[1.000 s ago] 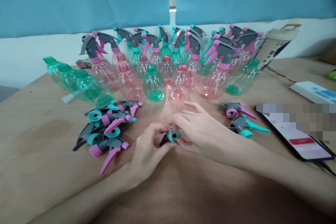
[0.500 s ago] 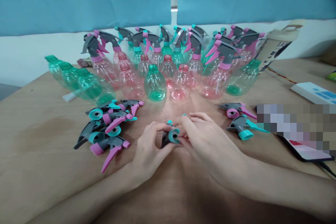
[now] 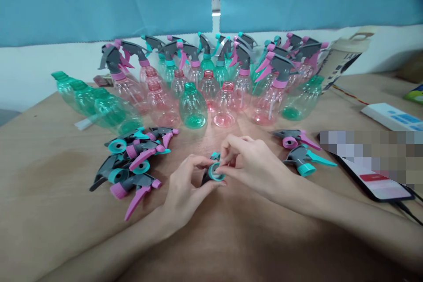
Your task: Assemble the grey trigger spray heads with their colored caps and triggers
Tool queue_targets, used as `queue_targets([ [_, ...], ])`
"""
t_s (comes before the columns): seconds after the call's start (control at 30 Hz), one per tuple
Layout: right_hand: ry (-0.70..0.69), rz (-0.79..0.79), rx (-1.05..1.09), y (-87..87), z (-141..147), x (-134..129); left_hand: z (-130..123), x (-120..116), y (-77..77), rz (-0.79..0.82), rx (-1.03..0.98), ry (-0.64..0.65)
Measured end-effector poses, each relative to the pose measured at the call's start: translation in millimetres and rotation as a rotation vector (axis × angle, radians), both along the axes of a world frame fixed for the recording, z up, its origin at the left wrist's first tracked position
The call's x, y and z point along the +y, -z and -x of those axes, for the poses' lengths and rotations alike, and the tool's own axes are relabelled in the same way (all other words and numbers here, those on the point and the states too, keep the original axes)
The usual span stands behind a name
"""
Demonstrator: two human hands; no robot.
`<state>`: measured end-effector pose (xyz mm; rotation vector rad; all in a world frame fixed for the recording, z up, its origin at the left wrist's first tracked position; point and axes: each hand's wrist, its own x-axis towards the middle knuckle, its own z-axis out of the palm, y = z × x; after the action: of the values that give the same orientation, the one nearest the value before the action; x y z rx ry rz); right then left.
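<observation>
My left hand (image 3: 185, 189) grips a grey spray trigger head (image 3: 205, 177) by its body. The turquoise collar (image 3: 216, 172) of that head faces me, its open end showing. Above the collar, my right hand (image 3: 247, 158) has thumb and forefinger pinched together at the opening; whatever is between the fingertips is too small to make out. Left of my hands lies a pile of loose trigger heads with pink (image 3: 140, 198) and turquoise (image 3: 117, 146) parts. To the right lie a pink-collared trigger head (image 3: 291, 141) and a turquoise-collared one (image 3: 306, 167).
Uncapped bottles, green (image 3: 193, 108) and pink (image 3: 224, 108), stand beyond my hands. Behind them are several bottles with trigger heads fitted (image 3: 243, 75). Green bottles (image 3: 110, 108) lean together at the left. A phone (image 3: 376, 180), a white power strip (image 3: 393, 116) and a tall cup (image 3: 343, 59) occupy the right.
My right hand has shifted from the side of the trigger head to its collar opening, with its fingers now pinched there. My left hand keeps its hold. The view has shifted slightly.
</observation>
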<state>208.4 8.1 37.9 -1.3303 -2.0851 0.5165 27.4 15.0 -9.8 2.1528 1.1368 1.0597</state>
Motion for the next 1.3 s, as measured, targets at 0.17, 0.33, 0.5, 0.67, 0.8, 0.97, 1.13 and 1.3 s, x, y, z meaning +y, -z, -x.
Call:
queue_targets([
  [0.17, -0.035, -0.141, -0.054, 3.4, 2, -3, -1, 0, -0.7, -0.009, 0.005, -0.002],
  [0.33, -0.117, -0.175, -0.159, -2.6, 0, -7, 0, 0, -0.2, 0.008, 0.019, -0.002],
  [0.5, -0.167, -0.193, -0.285, -6.5, -2, -6, -1, 0, 0.8, 0.020, 0.046, 0.004],
  [0.67, -0.171, -0.263, -0.430, -4.2, 4, -11, -1, 0, 2.5, 0.075, 0.013, -0.045],
  [0.8, -0.202, -0.281, -0.429, 1.3, 8, -11, -1, 0, 1.7, 0.115, 0.003, -0.072],
  [0.97, -0.223, -0.227, -0.258, 3.7, 2, 0, -2, 1, 0.0, 0.103, -0.041, -0.059],
  [1.13, -0.220, -0.048, -0.022, -14.4, -9, 3, -2, -2, 1.5, 0.224, -0.141, 0.069],
  [1.3, -0.233, -0.042, -0.177, -32.7, -15, -6, -4, -4, 1.4, 0.294, -0.217, 0.093],
])
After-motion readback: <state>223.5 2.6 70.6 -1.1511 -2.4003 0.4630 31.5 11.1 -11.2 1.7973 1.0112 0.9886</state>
